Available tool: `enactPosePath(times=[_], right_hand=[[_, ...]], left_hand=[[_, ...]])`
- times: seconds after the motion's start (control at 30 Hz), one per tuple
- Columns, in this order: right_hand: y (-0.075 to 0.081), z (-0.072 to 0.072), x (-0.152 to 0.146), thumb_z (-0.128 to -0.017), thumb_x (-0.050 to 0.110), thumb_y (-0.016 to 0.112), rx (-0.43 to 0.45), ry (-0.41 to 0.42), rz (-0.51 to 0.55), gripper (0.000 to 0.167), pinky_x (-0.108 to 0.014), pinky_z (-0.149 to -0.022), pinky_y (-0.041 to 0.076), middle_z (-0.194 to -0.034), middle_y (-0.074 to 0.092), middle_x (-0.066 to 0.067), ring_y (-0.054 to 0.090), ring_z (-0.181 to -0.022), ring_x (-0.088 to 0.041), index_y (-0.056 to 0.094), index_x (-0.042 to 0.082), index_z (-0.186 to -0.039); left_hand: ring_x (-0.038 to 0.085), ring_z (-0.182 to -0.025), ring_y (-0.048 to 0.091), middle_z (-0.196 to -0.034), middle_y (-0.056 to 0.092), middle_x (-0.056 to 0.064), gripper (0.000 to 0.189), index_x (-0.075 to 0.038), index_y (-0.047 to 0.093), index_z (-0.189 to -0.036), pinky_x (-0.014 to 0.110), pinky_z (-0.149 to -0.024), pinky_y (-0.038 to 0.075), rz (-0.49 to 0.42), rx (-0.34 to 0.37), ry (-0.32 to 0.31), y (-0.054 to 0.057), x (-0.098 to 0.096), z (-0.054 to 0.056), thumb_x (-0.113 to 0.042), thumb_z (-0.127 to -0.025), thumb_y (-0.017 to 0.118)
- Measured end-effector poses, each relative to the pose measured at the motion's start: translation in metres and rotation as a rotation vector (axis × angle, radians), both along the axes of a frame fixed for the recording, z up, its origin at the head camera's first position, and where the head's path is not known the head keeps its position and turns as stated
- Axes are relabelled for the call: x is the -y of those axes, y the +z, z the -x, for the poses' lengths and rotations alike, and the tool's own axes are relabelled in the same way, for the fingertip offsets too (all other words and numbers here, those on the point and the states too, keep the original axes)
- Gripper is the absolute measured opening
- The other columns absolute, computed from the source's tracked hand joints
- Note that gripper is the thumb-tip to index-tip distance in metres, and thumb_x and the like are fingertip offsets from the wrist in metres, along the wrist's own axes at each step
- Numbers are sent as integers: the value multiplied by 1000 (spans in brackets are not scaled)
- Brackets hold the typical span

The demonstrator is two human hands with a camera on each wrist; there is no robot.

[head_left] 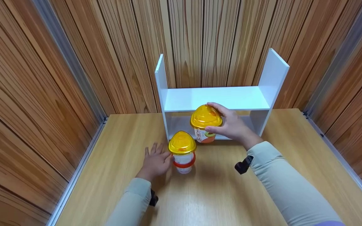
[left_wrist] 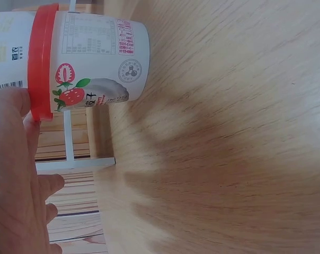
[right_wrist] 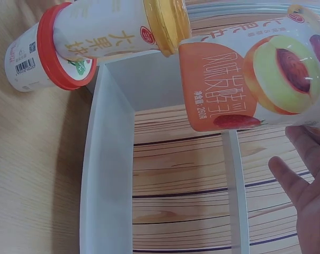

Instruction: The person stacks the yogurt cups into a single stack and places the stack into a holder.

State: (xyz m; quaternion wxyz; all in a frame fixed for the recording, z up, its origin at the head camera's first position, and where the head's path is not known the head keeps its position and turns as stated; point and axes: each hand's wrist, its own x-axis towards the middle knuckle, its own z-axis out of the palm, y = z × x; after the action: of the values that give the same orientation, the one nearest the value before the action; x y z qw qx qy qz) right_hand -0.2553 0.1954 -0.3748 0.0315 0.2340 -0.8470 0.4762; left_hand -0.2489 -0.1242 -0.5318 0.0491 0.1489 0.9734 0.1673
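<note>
My right hand [head_left: 233, 127] holds a yogurt cup [right_wrist: 271, 74] with a peach print, an orange lower part and a yellow domed lid [head_left: 206, 116]. In the head view this cup is raised in front of the white shelf. Left of it stands a two-cup stack: a white yogurt cup with a yellow domed lid [head_left: 182, 142] on top of a strawberry-printed cup [left_wrist: 101, 58] with a red lid [left_wrist: 41, 61]. Beside the stack is my left hand [head_left: 157, 161], fingers spread and extended, its thumb and forefinger touching near the red lid.
A white two-level shelf [head_left: 218, 97] with tall side panels stands on the wooden table [head_left: 212, 201] near the back wall [head_left: 187, 47]. Wood-panelled walls enclose the left, back and right. Metal strips run along the table's side edges.
</note>
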Motion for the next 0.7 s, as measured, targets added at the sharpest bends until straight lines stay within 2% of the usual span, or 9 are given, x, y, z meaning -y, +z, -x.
enactPosePath(times=[0.27, 0.53, 0.7], right_hand=[[4, 1, 5, -81, 47, 84, -47, 23, 2, 90, -48, -106, 47, -149, 51, -1, 55, -128, -24, 41, 19, -154], [8, -1, 13, -80, 51, 83, -37, 27, 6, 88, -46, -106, 47, -149, 51, 4, 55, -126, -20, 41, 26, -154], [9, 0, 19, -81, 49, 83, -34, 46, 35, 87, -46, -106, 48, -148, 51, 4, 55, -125, -19, 41, 25, -153]], left_hand=[[43, -153, 9, -165, 27, 15, 56, -28, 58, -144, 68, -118, -4, -15, -21, -4, 0, -1, -1, -56, -103, 31], [44, -153, 9, -165, 27, 15, 56, -27, 60, -143, 68, -118, -4, -16, -15, -12, 2, 0, 0, -56, -103, 31], [43, -154, 7, -166, 25, 13, 58, -30, 57, -145, 67, -118, -5, -6, 1, -13, 1, 0, 1, -59, -103, 30]])
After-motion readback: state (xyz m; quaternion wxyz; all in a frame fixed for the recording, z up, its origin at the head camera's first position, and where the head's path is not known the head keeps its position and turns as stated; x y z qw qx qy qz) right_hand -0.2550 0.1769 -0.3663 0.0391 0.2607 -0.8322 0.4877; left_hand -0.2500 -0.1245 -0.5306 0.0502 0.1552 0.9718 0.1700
